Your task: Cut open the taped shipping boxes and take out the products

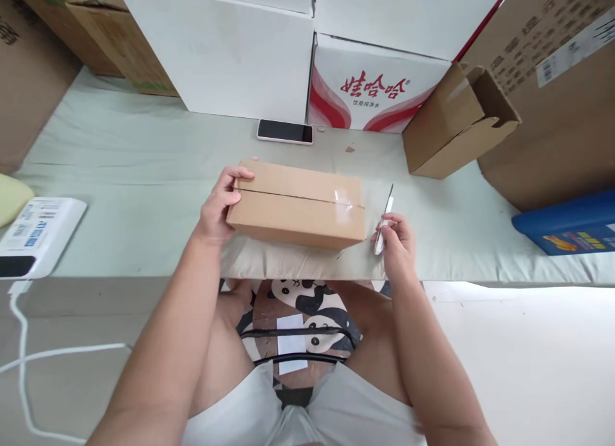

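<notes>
A closed cardboard box [298, 206] lies near the front edge of the cloth-covered surface [158, 196], with a seam along its top and a piece of clear tape near its right end. My left hand [221, 206] grips the box's left end, fingers on top of it. To the right of the box, my right hand [398, 241] is closed around a white utility knife [384, 225]. The knife's thin dark blade points up and away from me, apart from the box.
A black-screened phone [285, 132] lies behind the box, against white cartons [240, 55]. An open cardboard box [456, 122] stands back right, near a blue package [567, 223]. At left sits a white device [43, 234] with a cable.
</notes>
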`<act>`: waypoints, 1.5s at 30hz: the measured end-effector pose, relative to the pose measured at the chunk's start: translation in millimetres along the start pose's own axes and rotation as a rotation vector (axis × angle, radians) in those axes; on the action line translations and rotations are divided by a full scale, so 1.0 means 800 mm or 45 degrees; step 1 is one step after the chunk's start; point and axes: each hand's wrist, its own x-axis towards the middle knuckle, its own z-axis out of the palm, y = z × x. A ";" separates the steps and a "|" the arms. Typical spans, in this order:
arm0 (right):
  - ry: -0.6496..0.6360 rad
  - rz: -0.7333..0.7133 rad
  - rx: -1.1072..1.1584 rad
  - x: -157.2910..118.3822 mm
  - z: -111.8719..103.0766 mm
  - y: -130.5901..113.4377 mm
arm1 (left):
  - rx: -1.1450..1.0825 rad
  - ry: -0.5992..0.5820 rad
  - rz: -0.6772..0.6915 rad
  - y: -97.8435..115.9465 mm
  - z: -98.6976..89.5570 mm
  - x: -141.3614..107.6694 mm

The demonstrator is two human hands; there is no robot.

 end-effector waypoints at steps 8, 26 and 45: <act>0.056 0.026 0.769 0.022 0.017 -0.004 | -0.118 0.099 0.034 0.007 0.029 -0.011; 0.030 -0.524 0.615 -0.025 0.027 -0.139 | -0.017 0.215 0.025 0.009 0.053 -0.039; 0.172 -0.457 0.597 -0.020 0.039 -0.114 | -0.091 0.203 0.101 0.001 0.052 -0.036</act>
